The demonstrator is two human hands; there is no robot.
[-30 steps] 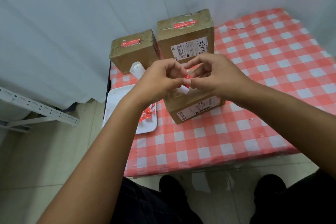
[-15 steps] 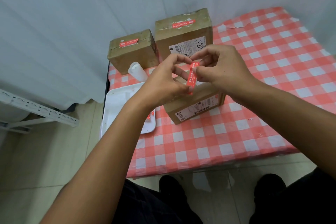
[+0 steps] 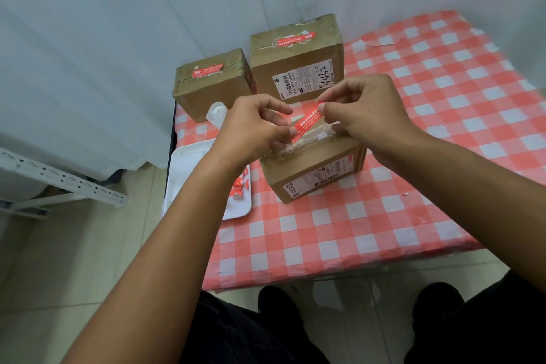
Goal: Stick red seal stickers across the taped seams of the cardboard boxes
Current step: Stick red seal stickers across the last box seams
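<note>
A red seal sticker with white print is stretched between my two hands. My left hand pinches its lower left end and my right hand pinches its upper right end. The sticker hangs just above the taped top seam of the nearest cardboard box, which lies on the red checked tablecloth. Two more boxes stand behind it: a small one at the left and a bigger one with a shipping label. Each of these carries a red sticker on its top.
A white tray with crumpled red backing scraps sits at the table's left edge. A white bottle stands behind my left hand. A white curtain hangs at the back. A metal rack stands on the floor at left.
The sticker went from a small bit between my fingertips to a full strip. My hands have drawn apart and turned it from upright to slanted over the near box.
</note>
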